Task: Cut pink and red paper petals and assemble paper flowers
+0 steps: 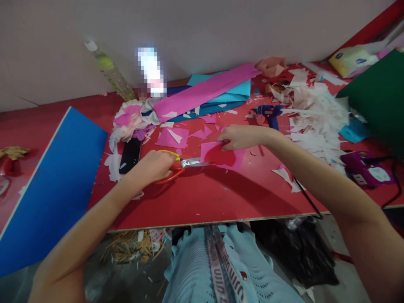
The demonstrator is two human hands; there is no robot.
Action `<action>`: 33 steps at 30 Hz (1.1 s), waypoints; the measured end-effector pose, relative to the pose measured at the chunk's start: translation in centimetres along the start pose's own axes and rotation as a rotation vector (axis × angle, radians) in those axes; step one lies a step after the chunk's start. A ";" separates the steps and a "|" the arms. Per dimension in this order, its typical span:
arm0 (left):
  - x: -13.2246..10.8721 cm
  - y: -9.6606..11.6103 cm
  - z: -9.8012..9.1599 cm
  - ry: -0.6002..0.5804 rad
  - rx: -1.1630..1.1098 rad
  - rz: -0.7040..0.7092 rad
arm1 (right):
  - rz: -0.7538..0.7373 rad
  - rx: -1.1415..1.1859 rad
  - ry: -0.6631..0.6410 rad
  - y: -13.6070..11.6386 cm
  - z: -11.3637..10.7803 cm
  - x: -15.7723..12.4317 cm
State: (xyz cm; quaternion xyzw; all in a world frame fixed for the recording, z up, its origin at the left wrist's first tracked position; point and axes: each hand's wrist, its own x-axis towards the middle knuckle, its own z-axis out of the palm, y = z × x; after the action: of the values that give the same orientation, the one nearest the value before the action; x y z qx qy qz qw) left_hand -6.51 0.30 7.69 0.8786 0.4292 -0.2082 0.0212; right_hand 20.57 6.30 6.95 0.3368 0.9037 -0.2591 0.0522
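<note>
My left hand [154,166] clenches red-handled metal scissors [181,165], blades biting a pink paper sheet [222,156] pinched by my right hand [241,136]. Flat black phone [130,155] at nine o'clock; white paper scraps [315,122] at two.

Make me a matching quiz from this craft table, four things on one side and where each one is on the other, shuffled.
1 scissors
2 pink paper piece
3 black phone
4 blue glue gun

A beside the white scraps
B in the left hand
C next to the paper flower
D in the right hand

Pairs: 1-B, 2-D, 3-C, 4-A
</note>
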 end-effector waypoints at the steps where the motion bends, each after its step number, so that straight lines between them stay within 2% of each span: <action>1: 0.0 0.0 0.0 -0.002 0.002 0.005 | 0.000 0.000 0.000 0.0 0.0 0.0; 9: -0.1 -0.3 -0.5 -0.057 0.014 0.005 | -0.021 -0.006 0.007 0.0 0.0 0.1; 14: -0.1 -0.5 0.0 -0.056 0.022 0.031 | -0.012 0.009 0.011 -0.1 0.2 0.0; 20: -0.4 -0.8 1.5 0.056 -0.021 0.019 | 0.004 0.112 0.077 0.6 -0.3 -0.8; 23: -0.7 -0.9 2.3 0.066 -0.047 -0.057 | 0.071 0.288 0.177 1.9 0.0 -1.6; 25: -0.8 -0.8 2.7 0.083 -0.078 -0.129 | 0.138 0.512 0.262 2.7 1.1 -1.8; 28: -0.8 -0.1 3.3 0.136 -0.139 -0.248 | 0.165 0.930 0.484 3.1 4.0 -1.4; 30: -0.4 0.5 3.5 0.170 -0.182 -0.330 | 0.191 1.130 0.652 2.6 6.3 -0.6; 31: -0.2 0.8 3.6 0.184 -0.198 -0.350 | 0.202 1.218 0.706 2.2 7.3 -0.2; 33: 0.3 1.3 3.6 0.204 -0.209 -0.347 | 0.220 1.348 0.717 1.3 8.9 0.7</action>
State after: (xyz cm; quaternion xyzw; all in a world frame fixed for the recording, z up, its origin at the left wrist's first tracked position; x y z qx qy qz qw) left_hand -6.61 -1.11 4.11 0.8013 0.5929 -0.0735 0.0324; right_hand 20.16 3.05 -1.43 0.4473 0.4734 -0.6219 -0.4348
